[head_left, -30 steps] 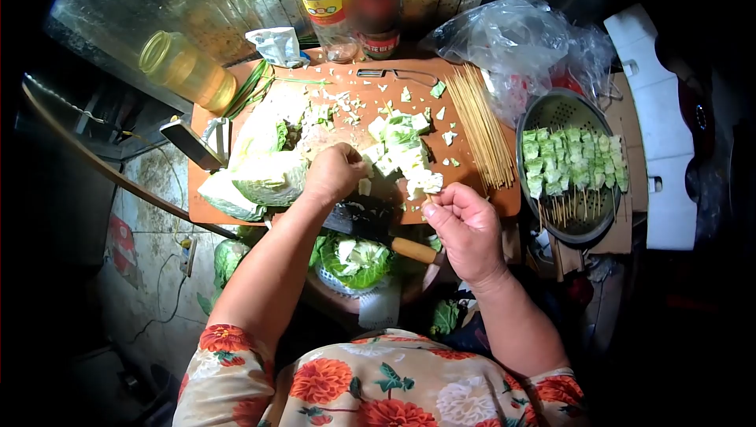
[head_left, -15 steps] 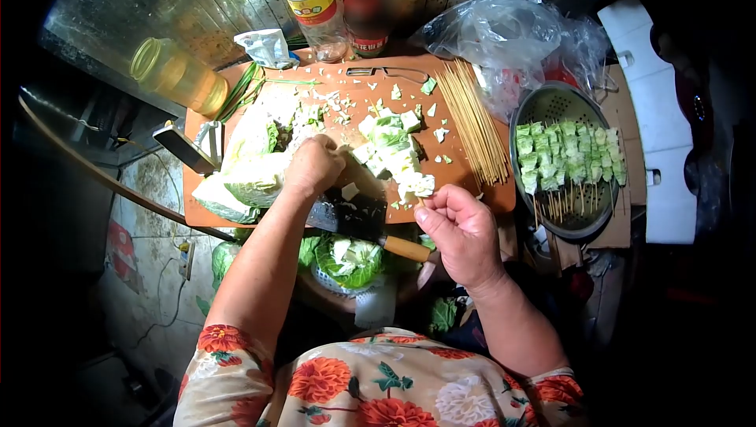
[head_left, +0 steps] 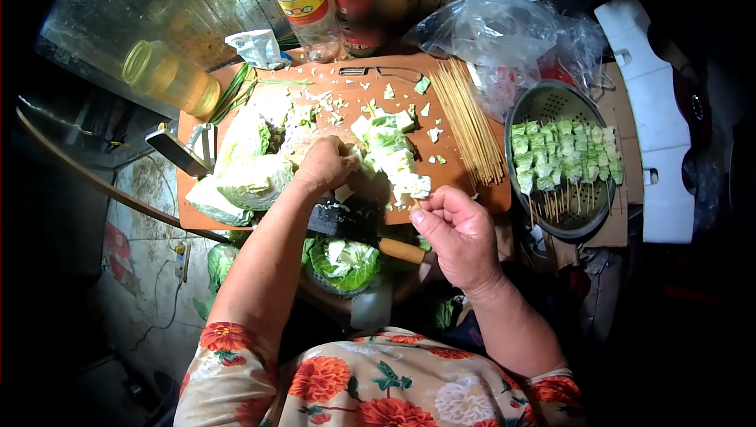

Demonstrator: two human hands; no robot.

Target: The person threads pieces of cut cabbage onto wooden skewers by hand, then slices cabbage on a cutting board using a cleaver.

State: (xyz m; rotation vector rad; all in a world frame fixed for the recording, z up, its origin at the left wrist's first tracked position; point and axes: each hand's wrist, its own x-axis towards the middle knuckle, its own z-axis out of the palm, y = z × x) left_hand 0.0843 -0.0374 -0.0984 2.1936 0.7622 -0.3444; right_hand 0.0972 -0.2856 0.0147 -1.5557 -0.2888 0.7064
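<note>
My right hand (head_left: 457,230) pinches the lower end of a thin wooden skewer; pieces of pale cabbage (head_left: 411,186) are threaded above my fingertips. My left hand (head_left: 327,163) is closed at the middle of the orange cutting board (head_left: 465,173), beside cut cabbage pieces (head_left: 386,143); its fingertips are partly hidden, and what they hold cannot be made out. Left of it lie large cabbage chunks (head_left: 253,181). A cleaver with a wooden handle (head_left: 402,250) lies at the board's front edge, below my hands. Bare skewers (head_left: 471,124) lie in a bundle on the board's right side.
A colander (head_left: 568,226) with several cabbage skewers (head_left: 563,151) stands at the right. Behind the board are a plastic bottle (head_left: 303,13), a red-lidded jar (head_left: 350,1) and a plastic bag (head_left: 504,33). A glass jar (head_left: 173,80) stands back left. Below the cleaver sits more cabbage (head_left: 344,263).
My left hand moved left toward the chopped cabbage, then back right toward the cut pieces. My right hand keeps its pinch on the skewer. The whole view has shifted slightly.
</note>
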